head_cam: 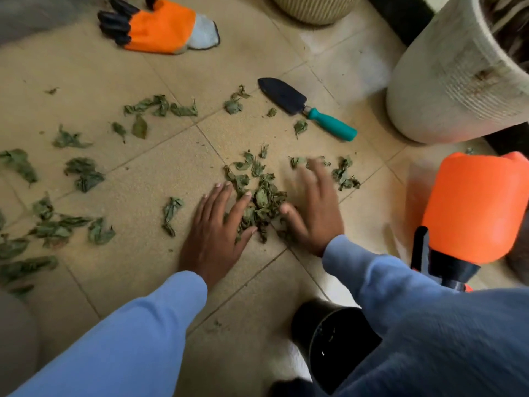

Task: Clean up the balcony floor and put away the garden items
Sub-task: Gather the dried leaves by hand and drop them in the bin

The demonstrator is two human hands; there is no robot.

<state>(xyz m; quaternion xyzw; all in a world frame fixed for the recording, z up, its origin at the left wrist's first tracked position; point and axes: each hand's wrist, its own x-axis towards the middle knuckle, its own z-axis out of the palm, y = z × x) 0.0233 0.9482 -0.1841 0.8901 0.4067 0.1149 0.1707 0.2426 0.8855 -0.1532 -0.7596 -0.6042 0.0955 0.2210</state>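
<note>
A leaf pile point(262, 207) lies between both hands' flat, spread fingers point(220, 196).

I can read no words, brand marks or numbers anywhere here: nothing legible on the things lying around me, and no label or sign that I can make out.

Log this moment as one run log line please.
stage: gathering leaves | left hand: flat beside leaf pile | right hand: flat, blurred | trowel: on floor | glove: on floor
</note>
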